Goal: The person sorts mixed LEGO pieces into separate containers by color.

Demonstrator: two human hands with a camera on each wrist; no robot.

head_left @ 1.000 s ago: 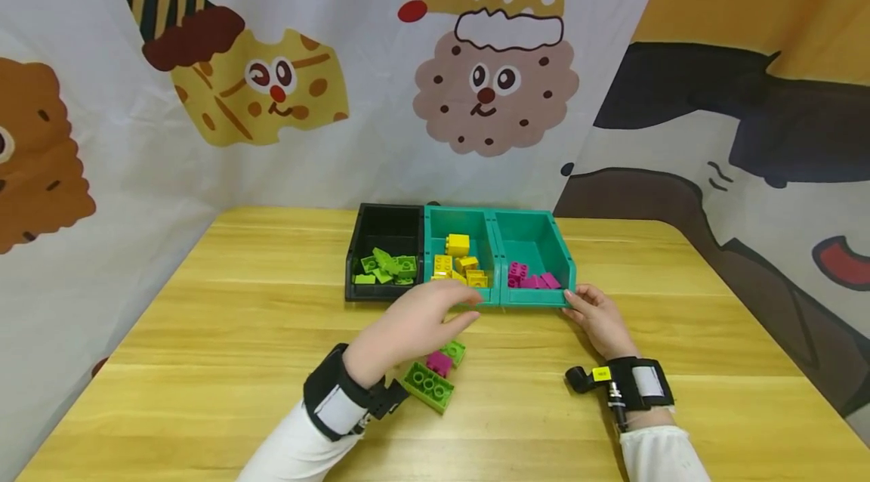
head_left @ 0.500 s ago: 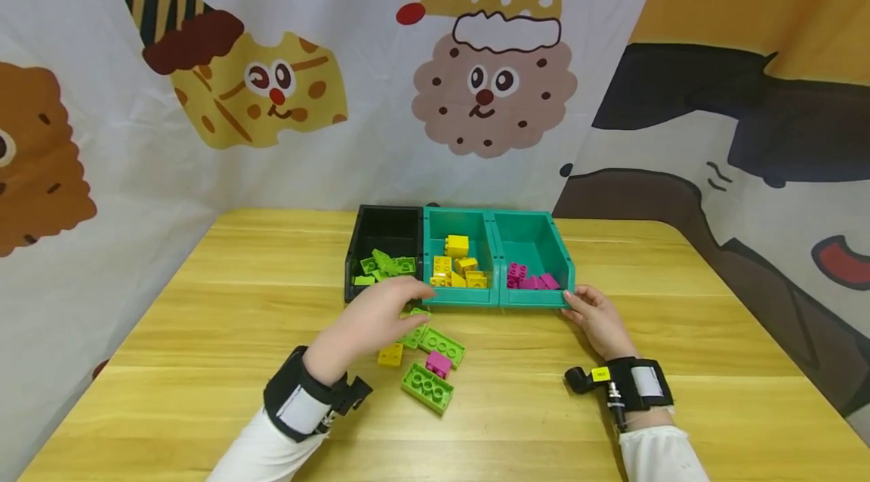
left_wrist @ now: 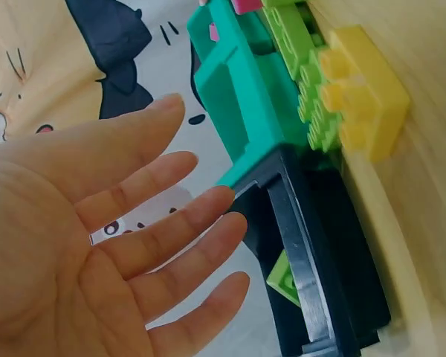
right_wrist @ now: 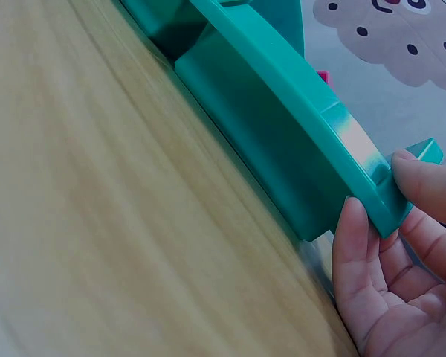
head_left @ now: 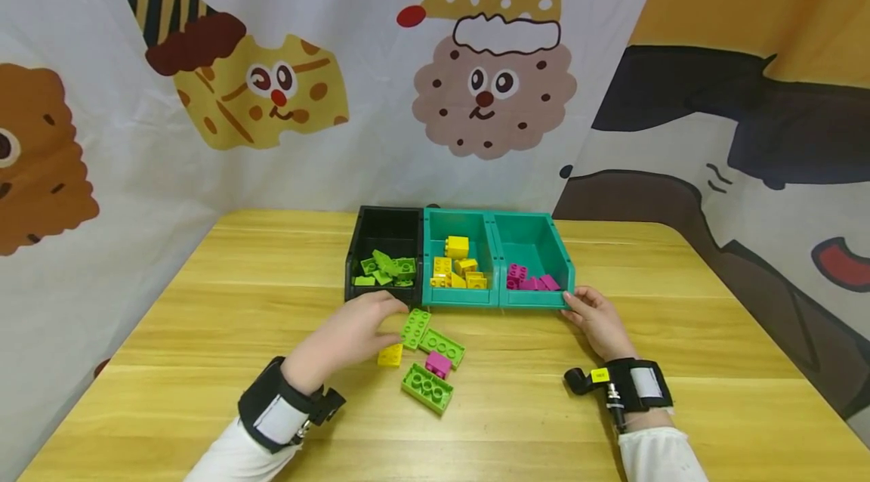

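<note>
My left hand hovers beside a yellow brick and a green brick. In the left wrist view its fingers are spread and loosely extended, and nothing is in them. Close by on the table lie another green brick, a magenta brick and a third green brick. My right hand pinches the front right corner of the right teal bin. The right wrist view shows its thumb on the rim and fingers below.
Three joined bins stand near the table's back. The black bin contains green bricks; the middle teal bin contains yellow bricks. Magenta bricks lie in the right one. Behind hangs a cartoon-printed cloth.
My left hand has moved left and nearer, away from the middle bin's front, uncovering the yellow and green bricks on the table. The right hand stays at the bin corner.
</note>
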